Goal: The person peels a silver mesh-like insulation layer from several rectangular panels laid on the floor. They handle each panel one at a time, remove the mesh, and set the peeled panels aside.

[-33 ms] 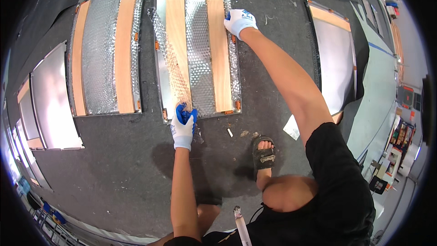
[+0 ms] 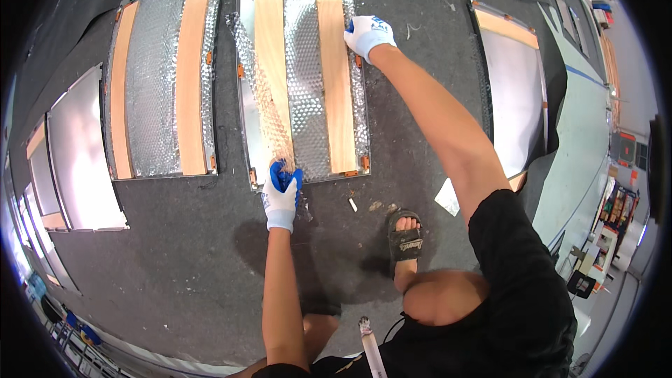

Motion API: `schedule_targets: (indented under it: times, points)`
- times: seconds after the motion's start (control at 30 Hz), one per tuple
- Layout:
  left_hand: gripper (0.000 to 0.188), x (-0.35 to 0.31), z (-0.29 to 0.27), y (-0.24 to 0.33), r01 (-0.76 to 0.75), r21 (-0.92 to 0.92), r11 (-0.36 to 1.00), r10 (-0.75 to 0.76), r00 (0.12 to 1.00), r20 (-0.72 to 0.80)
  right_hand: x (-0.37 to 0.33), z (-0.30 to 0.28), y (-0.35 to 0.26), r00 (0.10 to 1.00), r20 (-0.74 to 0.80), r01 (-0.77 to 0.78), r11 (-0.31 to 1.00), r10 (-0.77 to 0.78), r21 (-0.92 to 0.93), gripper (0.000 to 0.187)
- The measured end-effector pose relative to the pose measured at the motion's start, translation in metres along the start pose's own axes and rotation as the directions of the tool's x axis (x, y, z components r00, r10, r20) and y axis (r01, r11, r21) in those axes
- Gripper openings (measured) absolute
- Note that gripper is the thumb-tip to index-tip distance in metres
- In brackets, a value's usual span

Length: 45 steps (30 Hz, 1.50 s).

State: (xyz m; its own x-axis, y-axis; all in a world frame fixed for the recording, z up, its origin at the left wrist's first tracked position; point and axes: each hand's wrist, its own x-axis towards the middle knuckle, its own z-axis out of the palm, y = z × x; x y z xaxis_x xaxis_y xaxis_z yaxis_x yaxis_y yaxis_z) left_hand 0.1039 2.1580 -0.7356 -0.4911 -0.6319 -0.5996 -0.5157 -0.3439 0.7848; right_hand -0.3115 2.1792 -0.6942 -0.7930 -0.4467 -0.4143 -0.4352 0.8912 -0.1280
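A panel [image 2: 247,126] with an orange-cornered frame lies on the floor in front of me. Two pale wooden strips [image 2: 336,91] run lengthwise along it. Clear bubble wrap [image 2: 302,28] covers much of it, and on the left a folded-up edge crosses the left strip. At the panel's near end my left hand [image 2: 281,196], in a white and blue glove, is closed on this gathered edge. My right hand [image 2: 369,35], gloved alike, is closed at the panel's far right edge beside the bubble wrap. Its fingertips are turned away, hiding what they grip.
A similar wrapped panel [image 2: 150,77] lies to the left, with a bare shiny panel [image 2: 80,154] beyond it. Another panel [image 2: 514,84] lies right, beside a pale green sheet [image 2: 588,126]. A small white stick [image 2: 353,204] lies near my sandalled foot [image 2: 407,238]. A cigarette [image 2: 371,346] shows at the lower edge.
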Motion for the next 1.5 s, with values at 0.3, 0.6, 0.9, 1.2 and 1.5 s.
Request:
schedule_targets:
  times: [0.3, 0.6, 0.9, 1.2, 1.5]
  points:
    - [0.044, 0.008, 0.009, 0.001, -0.027, -0.01, 1.0, 0.027, 1.0, -0.01, 0.018, -0.011, -0.015, 0.999, -0.04, -0.028, 0.994, 0.024, -0.104, 0.035]
    - [0.04, 0.003, 0.009, 0.008, -0.004, -0.039, 0.999, 0.004, 1.0, 0.01, 0.011, 0.008, -0.001, 0.999, -0.016, -0.043, 0.996, 0.045, 0.074, 0.028]
    - [0.041, 0.006, 0.011, 0.0, -0.056, -0.045, 0.997, 0.055, 0.998, -0.019, -0.017, -0.016, 0.035, 0.911, -0.41, 0.194, 0.824, 0.05, 0.532, 0.031]
    - [0.051, -0.024, 0.014, 0.077, -0.14, -0.11, 0.984, 0.135, 0.99, -0.049, -0.161, -0.168, 0.089, 0.721, -0.692, 0.467, 0.745, -0.01, 0.476, 0.02]
    - [0.059, -0.007, 0.12, 0.112, -0.083, -0.119, 0.989, 0.102, 0.982, 0.159, -0.098, -0.095, 0.119, 0.985, -0.172, 0.106, 0.819, -0.008, 0.565, 0.047]
